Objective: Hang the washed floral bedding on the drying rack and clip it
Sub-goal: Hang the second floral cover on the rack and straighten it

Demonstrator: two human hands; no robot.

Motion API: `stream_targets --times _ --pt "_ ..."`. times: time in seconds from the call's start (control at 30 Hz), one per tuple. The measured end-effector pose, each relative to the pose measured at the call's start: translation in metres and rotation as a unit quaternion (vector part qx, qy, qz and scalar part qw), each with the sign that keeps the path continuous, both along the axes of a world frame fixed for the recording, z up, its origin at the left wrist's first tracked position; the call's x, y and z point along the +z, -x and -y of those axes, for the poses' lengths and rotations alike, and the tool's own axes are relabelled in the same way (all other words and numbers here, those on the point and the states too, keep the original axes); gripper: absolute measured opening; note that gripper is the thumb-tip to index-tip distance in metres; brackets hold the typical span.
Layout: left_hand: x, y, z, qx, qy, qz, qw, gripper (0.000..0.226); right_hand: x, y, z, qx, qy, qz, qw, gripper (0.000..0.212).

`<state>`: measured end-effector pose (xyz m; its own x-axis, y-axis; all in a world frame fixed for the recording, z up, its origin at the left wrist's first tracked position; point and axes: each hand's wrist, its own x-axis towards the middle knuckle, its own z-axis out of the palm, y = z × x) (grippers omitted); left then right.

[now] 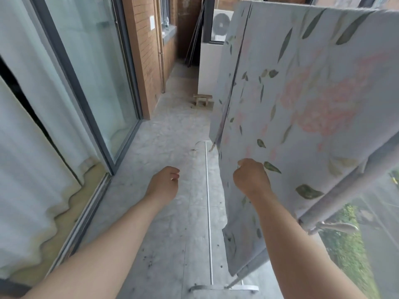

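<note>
While the right hand [251,179] grips the bedding [302,93], a stool [203,100] stands beyond.

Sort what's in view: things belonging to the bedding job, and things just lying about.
Job: floral bedding, drying rack, right hand gripping the bedding's edge, left hand free, likely clip on the rack's bar.
Lying about: wooden stool, air-conditioner unit, leaning boards.

We see the left forearm [112,238] and right forearm [287,244] bare along all their visible length, the left grip [165,182] and right grip [251,178] bare too.
</note>
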<state>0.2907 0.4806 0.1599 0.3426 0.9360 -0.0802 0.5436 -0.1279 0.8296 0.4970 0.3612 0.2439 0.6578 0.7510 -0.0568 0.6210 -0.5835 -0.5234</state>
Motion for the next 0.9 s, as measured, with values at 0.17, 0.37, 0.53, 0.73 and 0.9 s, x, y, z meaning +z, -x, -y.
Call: stream_targets --times 0.17,0.37,0.53,0.73,0.9 --pt "-0.011 -0.018 -0.053 0.008 0.012 0.010 1.000 0.029 -0.022 -0.013 -0.054 -0.024 -0.006 -0.033 0.999 0.039" --pt "-0.031 -0.055 -0.147 -0.028 0.021 -0.017 0.999 0.027 -0.075 -0.056 -0.146 -0.079 0.013 -0.087 0.993 0.038" --pt "-0.056 -0.099 -0.257 -0.076 0.033 -0.087 0.993 0.027 -0.135 -0.108 -0.234 -0.148 0.045 -0.146 0.977 0.035" --pt "-0.064 -0.168 -0.376 -0.149 0.069 -0.135 0.977 0.028 -0.167 -0.166 -0.322 -0.213 0.103 -0.199 0.951 0.017" --pt "-0.066 -0.236 -0.456 -0.211 0.074 -0.148 0.963 0.026 -0.174 -0.203 -0.371 -0.289 0.109 -0.217 0.926 0.033"
